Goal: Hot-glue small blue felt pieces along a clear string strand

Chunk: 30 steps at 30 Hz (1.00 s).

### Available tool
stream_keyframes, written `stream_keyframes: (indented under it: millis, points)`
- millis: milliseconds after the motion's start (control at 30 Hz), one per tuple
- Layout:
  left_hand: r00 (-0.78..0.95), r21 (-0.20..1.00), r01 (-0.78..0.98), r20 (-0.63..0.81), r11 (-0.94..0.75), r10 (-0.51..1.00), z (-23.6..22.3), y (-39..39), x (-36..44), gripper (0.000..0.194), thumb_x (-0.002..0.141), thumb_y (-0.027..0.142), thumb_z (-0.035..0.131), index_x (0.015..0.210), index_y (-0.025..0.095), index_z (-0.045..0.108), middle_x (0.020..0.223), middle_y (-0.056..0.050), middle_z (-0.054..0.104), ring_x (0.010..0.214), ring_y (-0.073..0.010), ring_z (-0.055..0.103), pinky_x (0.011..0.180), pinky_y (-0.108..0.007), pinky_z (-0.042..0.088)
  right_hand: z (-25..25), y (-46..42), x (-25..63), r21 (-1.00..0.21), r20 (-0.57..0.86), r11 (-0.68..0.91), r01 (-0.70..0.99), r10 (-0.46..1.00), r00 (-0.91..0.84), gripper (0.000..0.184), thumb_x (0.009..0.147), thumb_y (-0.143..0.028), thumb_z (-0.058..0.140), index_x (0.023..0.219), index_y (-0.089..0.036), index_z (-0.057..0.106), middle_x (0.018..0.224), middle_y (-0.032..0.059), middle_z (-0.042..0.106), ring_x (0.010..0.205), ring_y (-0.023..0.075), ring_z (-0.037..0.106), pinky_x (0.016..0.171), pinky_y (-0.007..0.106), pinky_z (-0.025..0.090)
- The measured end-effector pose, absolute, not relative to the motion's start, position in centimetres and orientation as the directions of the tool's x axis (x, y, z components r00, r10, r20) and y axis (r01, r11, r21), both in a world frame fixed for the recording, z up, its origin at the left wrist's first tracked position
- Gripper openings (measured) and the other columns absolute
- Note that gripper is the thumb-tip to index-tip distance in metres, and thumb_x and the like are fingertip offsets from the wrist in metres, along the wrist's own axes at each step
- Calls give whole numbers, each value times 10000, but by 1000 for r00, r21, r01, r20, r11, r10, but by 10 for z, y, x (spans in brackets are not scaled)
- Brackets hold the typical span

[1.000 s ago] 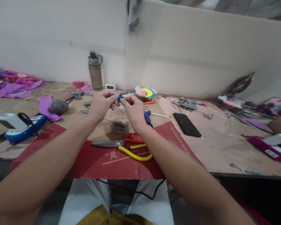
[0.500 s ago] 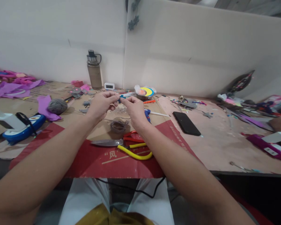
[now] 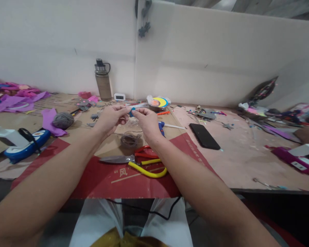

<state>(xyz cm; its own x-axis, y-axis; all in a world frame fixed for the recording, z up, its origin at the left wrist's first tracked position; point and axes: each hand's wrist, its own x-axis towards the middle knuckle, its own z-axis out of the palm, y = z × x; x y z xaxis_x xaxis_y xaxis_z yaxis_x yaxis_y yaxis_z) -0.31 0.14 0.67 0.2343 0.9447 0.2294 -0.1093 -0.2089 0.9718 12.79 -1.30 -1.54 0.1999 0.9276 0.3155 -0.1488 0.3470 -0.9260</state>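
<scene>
Between the fingertips of both hands is a small blue piece (image 3: 132,111), its exact kind too small to make out. My left hand (image 3: 113,117) pinches it from the left, and my right hand (image 3: 147,121) pinches it from the right. Below the hands lies a small coil of grey-brown cord (image 3: 130,140). Nearer to me, scissors (image 3: 118,159) with red and yellow handles rest on a red printed sheet (image 3: 98,181). A blue glue gun (image 3: 161,128) with a white stick is partly hidden behind my right hand.
A bottle (image 3: 103,82) and a small white clock (image 3: 119,97) stand by the wall. To the left are a grey yarn ball (image 3: 63,120) and a blue power strip (image 3: 28,145); to the right, a black phone (image 3: 204,136) and a purple power strip (image 3: 296,159). A bowl (image 3: 158,107) holds coloured discs.
The blue piece shows a little more between the fingertips, and my hands have shifted slightly. The whole view has tipped a little, so the scene sits slightly lower.
</scene>
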Motion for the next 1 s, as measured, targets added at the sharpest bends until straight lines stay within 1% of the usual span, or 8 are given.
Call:
stream_keyframes:
  millis: [167, 333, 467, 667, 733, 833, 900, 1000]
  points:
    - [223, 976, -166, 174, -139, 959, 9, 0, -3, 187, 751, 313, 669, 749, 126, 658, 656, -43, 622, 513, -78, 549, 427, -177, 358, -19, -10, 131, -926, 277, 320, -198, 936, 219, 189, 637, -318, 706, 721, -157, 652, 650, -37, 601, 620, 84, 497, 657, 230, 393]
    - [255, 980, -110, 191, -168, 948, 8, -2, -2, 185, 700, 298, 734, 700, 133, 651, 541, -1, 555, 462, -61, 487, 428, -173, 341, -21, -11, 130, -936, 264, 304, -175, 939, 221, 213, 638, -340, 707, 720, -153, 649, 660, -29, 601, 618, 84, 485, 625, 223, 373]
    - [244, 975, -77, 223, -210, 944, 5, 0, -3, 192, 721, 284, 701, 624, 142, 616, 506, 9, 520, 429, -51, 438, 418, -177, 313, -20, -15, 127, -948, 271, 297, -119, 943, 193, 204, 658, -344, 691, 722, -154, 651, 624, -40, 564, 585, 77, 451, 605, 221, 355]
    - [245, 977, -16, 209, -212, 947, 5, 2, -5, 270, 723, 332, 697, 568, 157, 562, 476, 21, 477, 394, -49, 381, 379, -184, 237, -21, -17, 126, -942, 289, 309, -133, 946, 149, 192, 666, -339, 675, 734, -163, 640, 623, -53, 542, 582, 74, 422, 597, 218, 338]
    - [251, 983, -34, 181, -178, 951, 5, 1, -5, 260, 707, 342, 722, 596, 154, 582, 465, 31, 456, 387, -42, 354, 365, -178, 199, -20, -18, 127, -942, 276, 302, -146, 945, 173, 195, 664, -346, 671, 725, -163, 638, 625, -53, 534, 579, 73, 406, 589, 219, 328]
    - [257, 987, -119, 140, -112, 956, 6, 0, -3, 229, 708, 345, 731, 661, 147, 624, 470, 28, 465, 386, -39, 343, 348, -168, 177, -17, -21, 128, -950, 215, 254, -182, 953, 212, 216, 663, -365, 666, 738, -165, 637, 593, -65, 488, 540, 67, 349, 549, 220, 292]
    - [248, 980, -185, 113, -67, 962, 6, -2, -1, 205, 701, 317, 737, 690, 140, 635, 491, 24, 479, 403, -38, 365, 347, -152, 196, -15, -23, 128, -951, 185, 232, -203, 957, 224, 226, 662, -373, 664, 748, -167, 632, 583, -72, 464, 528, 65, 322, 534, 221, 277]
    - [257, 970, -241, 83, -19, 963, 7, -5, 3, 181, 665, 258, 756, 713, 127, 641, 510, 28, 479, 429, -33, 390, 352, -129, 219, -15, -24, 126, -944, 182, 234, -234, 957, 226, 226, 667, -376, 657, 731, -164, 614, 600, -69, 477, 545, 64, 342, 553, 217, 296]
